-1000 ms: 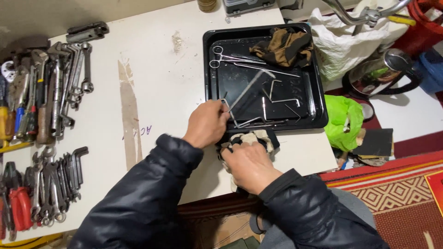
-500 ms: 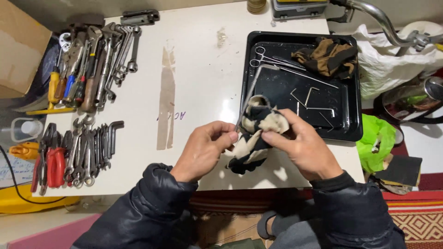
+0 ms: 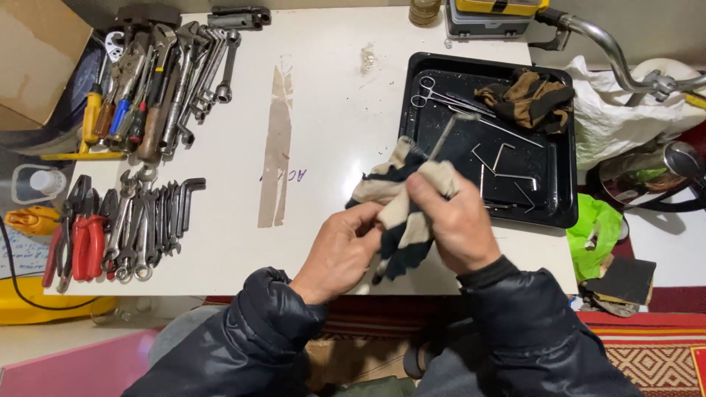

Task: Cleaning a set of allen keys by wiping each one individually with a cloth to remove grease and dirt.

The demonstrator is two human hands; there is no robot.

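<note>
Right, both our hands are over the front edge of the white table (image 3: pixel 331 95), at 6 o'clock of the frame. Right hand (image 3: pixel 457 224) is closed around a tan-and-black rag (image 3: pixel 401 213), with a thin L-shaped metal key (image 3: pixel 446 134) wrapped in it; the key's bare end sticks out toward 12 o'clock, over the near-left corner of the black tray (image 3: pixel 562 184). Left hand (image 3: pixel 344 250) pinches the loose lower part of the rag between thumb and fingers, at 9 o'clock of the right hand. Rag tail hangs past the table edge.

Our read: we're wiping the key down. To do it well, we'd judge:
- keep the left pinch firm so the cloth stays taut
- squeeze with the right and pull along the shaft, not across it
- rotate the key a little each pass so every flat gets wiped
- keep the free end pointed away from the tray contents, so it doesn't snag the other keys (image 3: pixel 507 173) or the forceps (image 3: pixel 434 95) lying there

Around us: a second crumpled brown-and-black rag (image 3: pixel 528 99) in the tray's far corner at 1 o'clock. Wrenches and spanners (image 3: pixel 158 213) at 9 o'clock, red-handled pliers (image 3: pixel 87 235) beside them, screwdrivers (image 3: pixel 121 110) at 10 o'clock. Green bag (image 3: pixel 597 235) off the table's right edge at 3 o'clock.
</note>
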